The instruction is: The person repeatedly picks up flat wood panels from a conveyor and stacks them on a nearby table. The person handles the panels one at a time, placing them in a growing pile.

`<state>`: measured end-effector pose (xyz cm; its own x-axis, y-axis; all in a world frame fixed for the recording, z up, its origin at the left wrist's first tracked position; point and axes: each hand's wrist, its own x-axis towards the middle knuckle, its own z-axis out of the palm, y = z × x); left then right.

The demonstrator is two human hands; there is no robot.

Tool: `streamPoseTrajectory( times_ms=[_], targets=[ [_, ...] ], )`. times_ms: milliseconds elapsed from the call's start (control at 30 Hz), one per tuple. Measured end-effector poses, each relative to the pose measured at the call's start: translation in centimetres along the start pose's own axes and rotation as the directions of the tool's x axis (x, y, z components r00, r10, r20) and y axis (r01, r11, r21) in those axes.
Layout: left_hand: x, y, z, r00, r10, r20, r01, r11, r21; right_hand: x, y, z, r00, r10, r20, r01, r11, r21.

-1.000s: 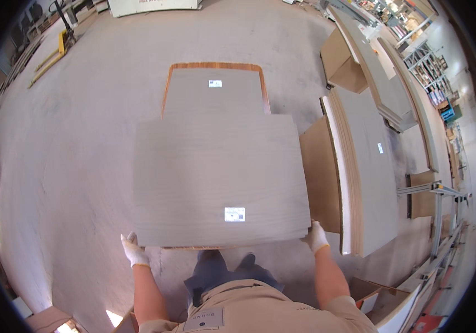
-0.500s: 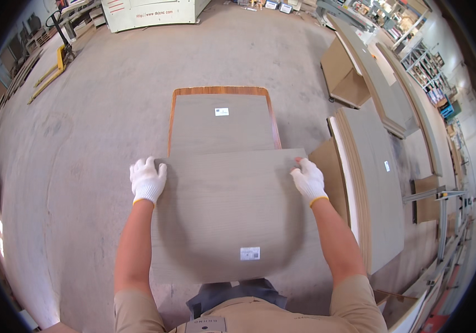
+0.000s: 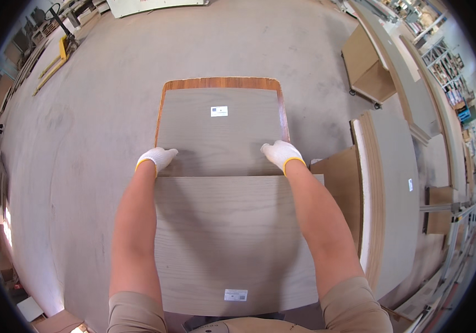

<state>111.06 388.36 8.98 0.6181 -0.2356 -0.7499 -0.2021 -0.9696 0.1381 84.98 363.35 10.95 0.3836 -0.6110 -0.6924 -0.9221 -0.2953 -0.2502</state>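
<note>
**The held board has come lower and nearer to the stack**

We see that the grey board (image 3: 232,244) now lies almost flat in front of us. One second ago it was raised and hid most of the stack; our hands were then at its near corners. Half a second ago the hands were already at the far corners, and now they are there too, but the board covers less of the stack than before.

Our left hand (image 3: 156,159) in its white glove is closed over the far left corner of the grey board, with the fingers curled on the edge. Our right hand (image 3: 280,155) grips the far right corner in the same way. Both forearms stretch along the two long sides of the board.

Under the far edge lies the stacked grey panel (image 3: 218,133), with a small white label (image 3: 219,111) on it. It rests on a brown wooden board (image 3: 221,83), of which only the rim shows. All this stands on the concrete floor (image 3: 110,111).

We judge that the held board is being brought down and lined up with the stack, and that it is not yet resting fully on it. At the right side stand other large panels (image 3: 393,183) on edge, near but apart from our board.
</note>
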Motion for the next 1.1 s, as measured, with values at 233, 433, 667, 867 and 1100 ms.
streamPoseTrajectory(
  times_ms=[233, 433, 667, 867, 1100],
  targets=[
    [2.4, 1.1, 1.2, 0.996, -0.045, -0.075, 0.053, 0.993, 0.105, 2.4, 0.6, 1.3, 0.993, 0.105, -0.056, -0.095, 0.983, 0.156],
    [3.4, 3.4, 1.9, 0.995, -0.058, -0.076, 0.048, 0.99, -0.131, 1.4, 0.1, -0.8, 0.997, 0.072, 0.036, -0.078, 0.967, 0.242],
    [6.8, 3.0, 2.3, 0.967, -0.188, -0.172, 0.161, 0.973, -0.163, 1.5, 1.3, -1.0, 0.996, 0.016, 0.083, -0.037, 0.964, 0.262],
    [7.4, 2.9, 2.1, 0.964, -0.215, -0.155, 0.157, 0.935, -0.318, 2.8, 1.8, -0.7, 0.999, -0.052, 0.008, 0.049, 0.981, 0.188],
    [6.1, 5.2, -0.1, 0.977, -0.063, -0.205, 0.001, 0.958, -0.286, 4.7, 1.0, -3.2, 0.999, -0.024, 0.044, 0.016, 0.985, 0.17]
  ],
)
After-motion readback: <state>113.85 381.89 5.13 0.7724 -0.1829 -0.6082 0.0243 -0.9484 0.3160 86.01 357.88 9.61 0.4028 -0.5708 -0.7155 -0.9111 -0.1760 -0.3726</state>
